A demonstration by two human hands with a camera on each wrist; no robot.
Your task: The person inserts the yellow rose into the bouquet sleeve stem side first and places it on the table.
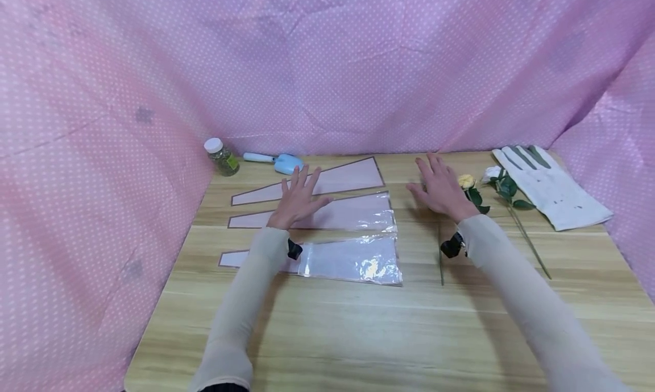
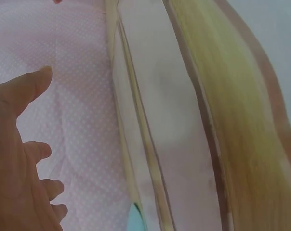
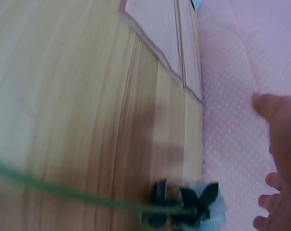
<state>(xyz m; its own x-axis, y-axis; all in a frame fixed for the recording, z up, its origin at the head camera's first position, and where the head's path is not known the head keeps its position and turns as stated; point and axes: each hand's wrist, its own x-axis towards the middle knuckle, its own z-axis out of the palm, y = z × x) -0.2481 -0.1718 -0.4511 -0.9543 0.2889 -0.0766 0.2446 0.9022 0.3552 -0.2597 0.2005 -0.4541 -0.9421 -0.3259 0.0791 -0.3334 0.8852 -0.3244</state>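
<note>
Fingers spread, my left hand hovers over the tapered flower sleeves, holding nothing. Three of these pale sleeves with brown borders lie in a row: a far sleeve, a middle sleeve and a near sleeve, the nearer two with shiny clear film. My right hand, fingers extended and holding nothing, is over the table just left of a yellow rose. Below that hand runs a thin stem, its upper end hidden. In the right wrist view, a pale flower with dark leaves lies below the hand.
A white rose with a long stem lies beside a white glove at the right. Along the back left are a blue-and-white trowel and a white-lidded jar. Pink dotted cloth hangs behind the wooden table.
</note>
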